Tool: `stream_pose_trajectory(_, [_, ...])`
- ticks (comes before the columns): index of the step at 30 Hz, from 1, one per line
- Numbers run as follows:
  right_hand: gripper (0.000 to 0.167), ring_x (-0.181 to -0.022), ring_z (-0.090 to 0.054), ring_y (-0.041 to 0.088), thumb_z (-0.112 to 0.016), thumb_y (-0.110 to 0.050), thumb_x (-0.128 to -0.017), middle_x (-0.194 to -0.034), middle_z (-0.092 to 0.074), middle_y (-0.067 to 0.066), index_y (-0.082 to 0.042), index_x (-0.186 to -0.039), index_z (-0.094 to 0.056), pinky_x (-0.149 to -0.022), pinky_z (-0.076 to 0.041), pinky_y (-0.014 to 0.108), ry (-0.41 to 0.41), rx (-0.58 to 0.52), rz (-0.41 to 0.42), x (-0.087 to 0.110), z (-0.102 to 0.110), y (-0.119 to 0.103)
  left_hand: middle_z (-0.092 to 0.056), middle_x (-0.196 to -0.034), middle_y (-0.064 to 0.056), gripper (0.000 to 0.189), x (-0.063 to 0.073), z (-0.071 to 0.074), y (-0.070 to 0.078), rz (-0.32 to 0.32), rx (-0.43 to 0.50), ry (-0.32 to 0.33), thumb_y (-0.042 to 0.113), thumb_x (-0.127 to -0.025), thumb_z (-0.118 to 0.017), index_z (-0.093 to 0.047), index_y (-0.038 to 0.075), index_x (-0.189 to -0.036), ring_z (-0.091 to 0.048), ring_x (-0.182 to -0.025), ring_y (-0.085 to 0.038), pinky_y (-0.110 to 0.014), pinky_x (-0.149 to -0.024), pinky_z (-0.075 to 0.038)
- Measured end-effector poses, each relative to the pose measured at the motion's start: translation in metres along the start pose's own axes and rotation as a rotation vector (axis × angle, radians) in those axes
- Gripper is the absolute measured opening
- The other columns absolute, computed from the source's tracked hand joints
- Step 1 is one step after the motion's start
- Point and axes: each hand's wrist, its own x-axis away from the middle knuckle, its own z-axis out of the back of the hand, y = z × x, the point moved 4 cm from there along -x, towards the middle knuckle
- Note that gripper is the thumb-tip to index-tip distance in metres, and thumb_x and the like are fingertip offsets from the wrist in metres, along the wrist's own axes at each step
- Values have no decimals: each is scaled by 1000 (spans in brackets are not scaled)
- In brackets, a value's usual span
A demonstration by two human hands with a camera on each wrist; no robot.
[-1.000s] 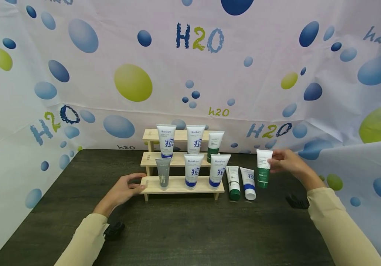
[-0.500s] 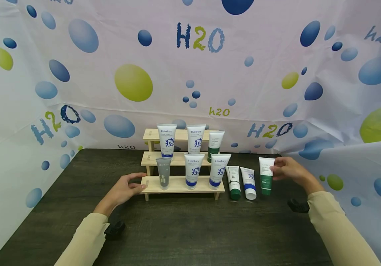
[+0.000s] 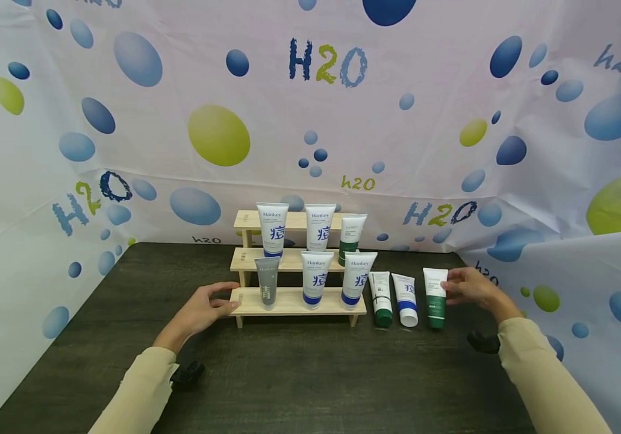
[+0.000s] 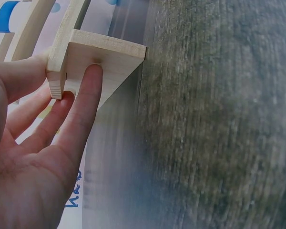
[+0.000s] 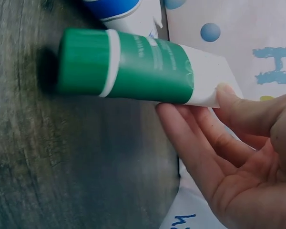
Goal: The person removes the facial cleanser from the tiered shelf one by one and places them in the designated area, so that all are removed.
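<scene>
My right hand (image 3: 471, 288) pinches a white-and-green squeeze tube (image 3: 436, 301) by its upper right edge, thumb on the white part. The green cap points down toward the table; in the right wrist view a dark shadow lies beside the cap. At the left end of a three-tier wooden display rack (image 3: 288, 305), my left hand (image 3: 197, 312) holds the lowest tier. In the left wrist view its thumb is against the shelf board and a finger (image 4: 93, 88) touches the leg panel. White-and-blue tubes (image 3: 316, 280), a grey tube (image 3: 267, 283) and a green-white tube (image 3: 350, 238) stand on the rack.
Right of the rack, a white tube with a green cap (image 3: 381, 298) and a white-and-blue tube (image 3: 406, 299) lie on the dark wooden table (image 3: 310, 374). A printed backdrop (image 3: 310, 108) with coloured spots hangs behind and along both sides.
The right hand has lowered the white-and-green tube and moved it slightly right, to beside the two lying tubes. The left hand keeps its place on the rack.
</scene>
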Motion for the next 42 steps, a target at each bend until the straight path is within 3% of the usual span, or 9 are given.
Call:
stream_pose_trajectory(5, [47, -87, -69, 14, -60, -8, -104, -109, -68, 22, 23, -134, -41, -86, -63, 45, 99, -18, -30, 1, -2, 6, -42, -159, -27, 58, 0, 0, 0, -2, 0, 1, 22, -99, -72, -51, 10, -152, -63, -130, -40, -54, -100, -56])
stream_pose_trajectory(8, [55, -86, -69, 12, -61, -8, -103, -114, -68, 26, 23, -141, -35, -84, -64, 43, 153, -40, -47, -1, -4, 11, -42, -159, -27, 58, 0, 0, -1, -10, 5, -3, 21, -99, -71, -50, 10, -152, -63, -130, -41, -53, -99, -57])
stream_pose_trajectory(15, [51, -84, -68, 10, -61, -7, -103, -113, -69, 22, 19, -141, -39, -80, -64, 39, 222, -72, -76, -7, -8, 24, -41, -159, -28, 57, 1, 0, 0, -20, 4, -5, 20, -100, -71, -50, 8, -152, -62, -130, -42, -53, -100, -56])
stream_pose_trajectory(22, [54, -100, -67, 25, -58, -13, -106, -120, -62, 30, 17, -145, -36, -81, -64, 40, 229, -50, -114, -12, -11, 30, -42, -158, -28, 57, 2, -1, 0, -31, -7, -5, 21, -100, -70, -50, 8, -152, -63, -129, -41, -53, -99, -57])
stream_pose_trajectory(37, [52, -108, -65, 37, -53, -13, -107, -126, -57, 35, 18, -146, -36, -79, -64, 37, 262, -59, -183, -21, -18, 44, -43, -157, -30, 58, 2, 0, 3, -69, 1, -21, 21, -101, -69, -48, 5, -152, -64, -128, -41, -52, -98, -57])
stream_pose_trajectory(42, [52, -110, -64, 39, -53, -11, -106, -129, -54, 37, 19, -145, -36, -78, -64, 36, 266, -58, -201, -21, -20, 45, -43, -157, -28, 58, 1, 0, 2, -51, 9, -17, 21, -100, -70, -49, 7, -152, -64, -128, -41, -52, -98, -57])
